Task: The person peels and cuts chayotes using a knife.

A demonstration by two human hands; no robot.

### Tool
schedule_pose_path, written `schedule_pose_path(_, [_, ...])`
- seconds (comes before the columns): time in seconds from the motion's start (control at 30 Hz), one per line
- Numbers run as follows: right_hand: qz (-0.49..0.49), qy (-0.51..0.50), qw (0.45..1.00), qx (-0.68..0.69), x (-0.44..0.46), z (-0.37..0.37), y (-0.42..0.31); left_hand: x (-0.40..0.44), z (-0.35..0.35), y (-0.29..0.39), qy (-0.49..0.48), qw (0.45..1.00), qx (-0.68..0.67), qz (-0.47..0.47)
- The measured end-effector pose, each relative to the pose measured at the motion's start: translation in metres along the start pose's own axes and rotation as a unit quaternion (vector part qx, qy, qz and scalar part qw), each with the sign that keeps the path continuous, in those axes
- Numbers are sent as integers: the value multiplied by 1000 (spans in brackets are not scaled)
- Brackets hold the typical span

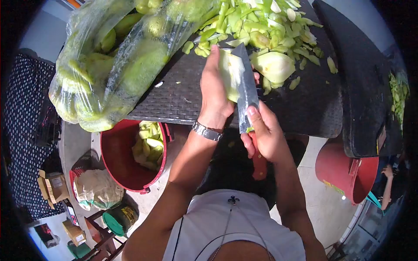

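Right hand [270, 135] grips knife [247, 91] — left hand [213, 89] holds vegetable [229, 71].

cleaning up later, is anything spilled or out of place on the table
The peelings look messy: a loose heap on the table's far side, in no container, with stray bits toward the right and small scraps near the plastic bag. Nothing else stands out.

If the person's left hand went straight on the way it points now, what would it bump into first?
Probably the loose heap of pale-green peelings on the dark woven tabletop, beyond the left hand. Its height above them is unclear, so it might pass over.
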State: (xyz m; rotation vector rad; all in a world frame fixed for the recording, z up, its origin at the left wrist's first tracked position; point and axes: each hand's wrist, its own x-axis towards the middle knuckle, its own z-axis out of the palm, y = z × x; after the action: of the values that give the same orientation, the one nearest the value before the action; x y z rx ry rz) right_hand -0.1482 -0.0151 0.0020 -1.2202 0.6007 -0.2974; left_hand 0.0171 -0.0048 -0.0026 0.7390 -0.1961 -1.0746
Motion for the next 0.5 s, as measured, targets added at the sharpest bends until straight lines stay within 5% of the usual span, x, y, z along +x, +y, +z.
schedule_pose_path(0.5, [30, -20, 999, 23, 1, -14, -6, 3, -8, 2, -16, 1000, 16, -6])
